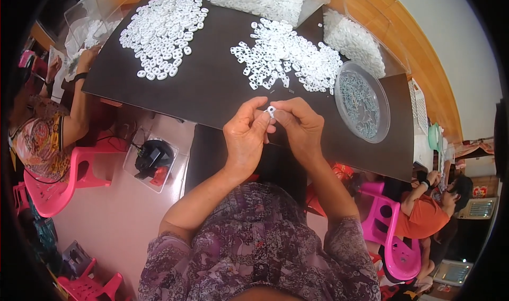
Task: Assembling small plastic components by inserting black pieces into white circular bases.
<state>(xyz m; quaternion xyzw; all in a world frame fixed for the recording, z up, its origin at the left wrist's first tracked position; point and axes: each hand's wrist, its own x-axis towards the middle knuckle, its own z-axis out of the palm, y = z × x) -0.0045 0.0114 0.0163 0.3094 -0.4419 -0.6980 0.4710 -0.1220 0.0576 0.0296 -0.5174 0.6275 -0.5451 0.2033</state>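
My left hand (247, 134) and my right hand (300, 121) meet over the near edge of the dark table. Between their fingertips is a small white plastic piece (271, 110) with a round hole, pinched from both sides. Fingers partly cover it, so its full shape is hidden. Beyond my hands lies a pile of similar small white plastic pieces (286, 51). A few tiny dark metal bits (291, 91) rest just in front of that pile. To the right stands a round clear tray (383, 121) of small grey metal parts.
A second pile of rounded white pieces (164, 30) spreads at the far left of the table (212, 83). Two clear bins (318, 1) of white parts stand at the back. People sit at work on either side, near pink plastic chairs (85, 168). A bin with a black object (154, 158) is on the floor.
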